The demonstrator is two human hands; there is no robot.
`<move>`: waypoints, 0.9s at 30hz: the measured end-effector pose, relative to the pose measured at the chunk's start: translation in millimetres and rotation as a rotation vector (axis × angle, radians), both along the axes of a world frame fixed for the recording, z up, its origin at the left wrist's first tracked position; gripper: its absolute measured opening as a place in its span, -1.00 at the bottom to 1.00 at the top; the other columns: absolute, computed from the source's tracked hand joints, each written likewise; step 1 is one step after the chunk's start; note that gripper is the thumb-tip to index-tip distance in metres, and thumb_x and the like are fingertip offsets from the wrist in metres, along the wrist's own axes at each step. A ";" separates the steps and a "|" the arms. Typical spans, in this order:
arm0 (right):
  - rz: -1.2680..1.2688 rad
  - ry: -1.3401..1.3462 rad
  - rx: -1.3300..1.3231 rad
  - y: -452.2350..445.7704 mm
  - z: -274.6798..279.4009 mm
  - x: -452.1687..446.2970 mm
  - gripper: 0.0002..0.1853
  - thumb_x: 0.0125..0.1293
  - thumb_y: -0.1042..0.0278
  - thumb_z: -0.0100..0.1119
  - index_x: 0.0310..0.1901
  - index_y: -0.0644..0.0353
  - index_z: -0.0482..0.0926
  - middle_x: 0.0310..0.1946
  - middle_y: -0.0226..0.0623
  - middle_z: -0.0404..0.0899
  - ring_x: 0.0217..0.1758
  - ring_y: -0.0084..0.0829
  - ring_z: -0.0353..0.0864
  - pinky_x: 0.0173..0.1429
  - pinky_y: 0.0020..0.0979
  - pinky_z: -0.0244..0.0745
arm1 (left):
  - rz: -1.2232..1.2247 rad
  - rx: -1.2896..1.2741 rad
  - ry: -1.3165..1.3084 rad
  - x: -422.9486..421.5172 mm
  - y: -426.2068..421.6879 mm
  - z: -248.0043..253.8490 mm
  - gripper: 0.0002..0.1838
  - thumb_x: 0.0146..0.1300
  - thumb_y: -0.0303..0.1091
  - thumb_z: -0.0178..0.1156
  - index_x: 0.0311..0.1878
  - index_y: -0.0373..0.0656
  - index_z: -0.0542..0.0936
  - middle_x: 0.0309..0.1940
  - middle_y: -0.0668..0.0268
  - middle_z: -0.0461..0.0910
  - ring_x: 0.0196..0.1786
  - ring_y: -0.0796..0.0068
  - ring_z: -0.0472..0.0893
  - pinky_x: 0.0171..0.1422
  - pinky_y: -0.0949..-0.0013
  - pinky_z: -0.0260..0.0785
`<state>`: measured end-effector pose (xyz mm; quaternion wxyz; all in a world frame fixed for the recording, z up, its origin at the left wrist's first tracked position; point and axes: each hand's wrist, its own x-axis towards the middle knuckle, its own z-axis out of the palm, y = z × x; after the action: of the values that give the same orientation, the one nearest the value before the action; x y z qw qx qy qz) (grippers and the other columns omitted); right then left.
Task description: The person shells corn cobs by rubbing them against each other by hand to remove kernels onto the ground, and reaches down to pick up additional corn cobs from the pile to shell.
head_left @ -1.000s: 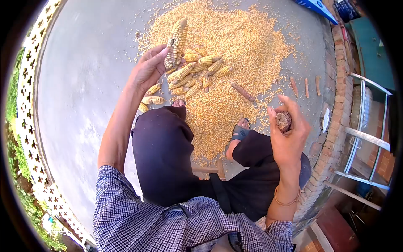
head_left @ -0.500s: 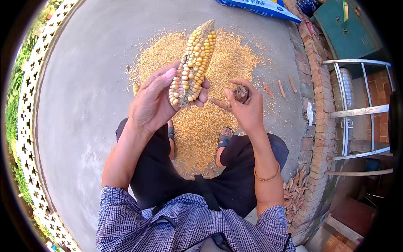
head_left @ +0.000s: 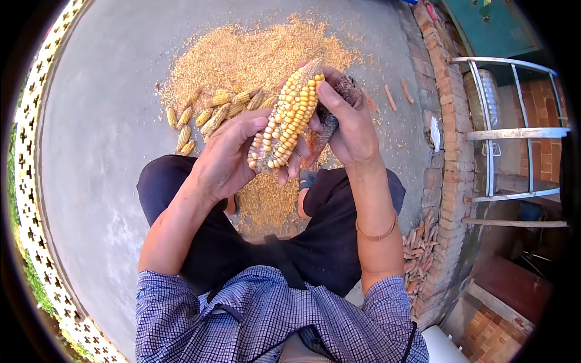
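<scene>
An ear of corn (head_left: 284,124), partly stripped, with yellow and pale kernels and bare patches, is tilted with its tip up and to the right. My left hand (head_left: 227,151) is closed around its lower part, thumb along the left side. In my right hand (head_left: 354,130) is a dark, reddish bare corn cob (head_left: 327,133), held behind and beside the ear. The right thumb presses against kernels near the ear's upper right side; some fingers are hidden behind. Below lies a broad heap of loose kernels (head_left: 227,54), with several unshelled ears (head_left: 215,121) at its near left.
A few bare cobs (head_left: 390,97) lie on the concrete floor (head_left: 103,151) to the right. More cobs are piled (head_left: 419,251) by the low brick edging (head_left: 454,181). Beyond it stands a metal ladder-like frame (head_left: 514,134). A pierced white wall (head_left: 30,181) borders the left.
My right hand has come up and left with the bare cob, its thumb now on the ear. The ear has shifted slightly right and down. Unshelled ears have come into view on the left.
</scene>
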<state>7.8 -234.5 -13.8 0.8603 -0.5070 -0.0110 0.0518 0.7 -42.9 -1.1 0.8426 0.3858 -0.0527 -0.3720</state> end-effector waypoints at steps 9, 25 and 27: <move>-0.034 0.046 -0.120 10.2 -6.7 2.9 -0.73 0.25 0.22 0.41 -0.15 0.22 0.62 -0.44 -0.50 0.59 -0.52 -0.71 0.46 -0.44 -0.66 0.37 | 0.030 0.211 -0.057 -2.9 3.5 -15.8 -0.47 0.56 0.03 -0.24 0.17 -0.30 0.39 -0.22 0.05 0.61 -0.28 0.35 0.65 -0.35 0.40 0.54; -0.076 0.145 -0.036 10.9 -3.1 3.8 -0.79 0.31 0.25 0.34 -0.18 0.20 0.62 -0.42 -0.46 0.58 -0.52 -0.68 0.45 -0.47 -0.62 0.34 | 0.081 0.155 -0.011 -0.2 8.2 -10.2 -0.44 0.57 -0.01 -0.24 0.25 -0.36 0.38 -0.19 0.00 0.60 -0.37 0.37 0.61 -0.38 0.44 0.48; -0.061 0.122 -0.003 8.7 -5.8 3.4 -0.80 0.32 0.28 0.32 -0.15 0.20 0.61 -0.39 -0.45 0.59 -0.51 -0.68 0.46 -0.48 -0.62 0.33 | 0.095 0.171 -0.014 -0.7 7.5 -8.1 -0.37 0.57 0.05 -0.29 0.30 -0.37 0.35 -0.18 -0.01 0.60 -0.36 0.37 0.61 -0.37 0.44 0.48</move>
<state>11.2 -225.8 -19.7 0.8597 -0.5044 0.0570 0.0561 0.0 -35.3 -9.3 0.8228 0.4611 -0.0084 -0.3321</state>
